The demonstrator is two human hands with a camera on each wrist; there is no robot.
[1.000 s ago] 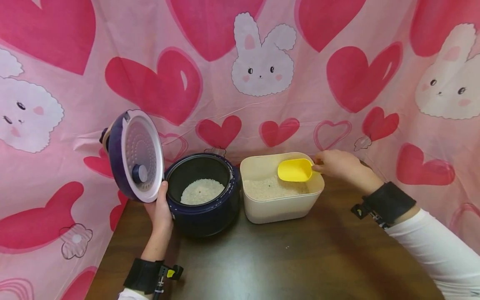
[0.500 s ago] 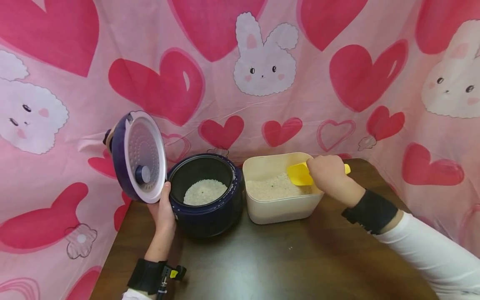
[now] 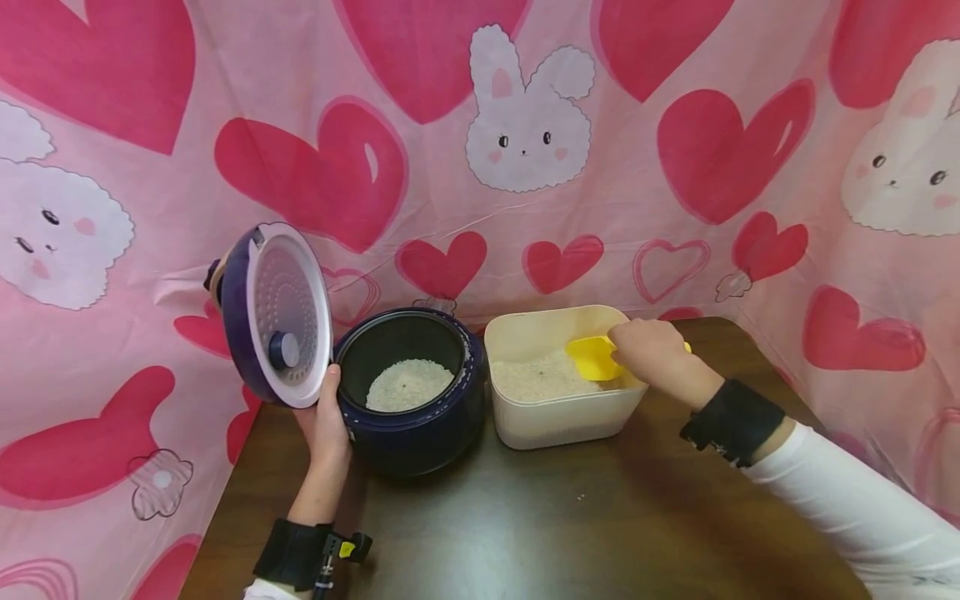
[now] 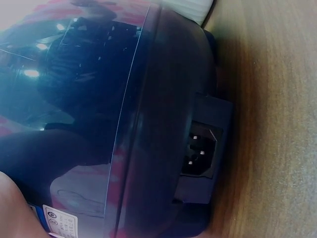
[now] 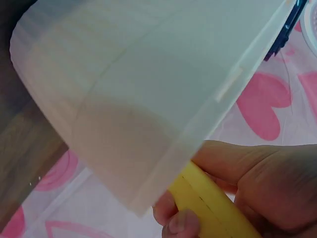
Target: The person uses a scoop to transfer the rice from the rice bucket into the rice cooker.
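In the head view my left hand (image 3: 325,425) holds the upright lid (image 3: 288,312) of the rice cooker at its lower edge, the thumb against the white rim. The dark blue rice cooker (image 3: 420,442) stands beside it with a mound of white rice (image 3: 408,385) in its pot. Its side and power socket (image 4: 200,148) fill much of the left wrist view. My right hand (image 3: 652,350) grips the handle of a yellow scoop (image 3: 592,358). The scoop's bowl dips into the rice (image 3: 536,377) in a cream bin (image 3: 558,425); its front edge is hidden in the grains.
The bin stands just right of the cooker on a dark wooden table (image 3: 480,533). A few loose grains (image 3: 581,497) lie in front of the bin. Behind everything hangs a pink curtain (image 3: 435,192) with hearts and rabbits.
My right hand has moved over the bin's right end, and the scoop has tipped from lying level into the rice, edging left. The left hand still holds the lid in place.
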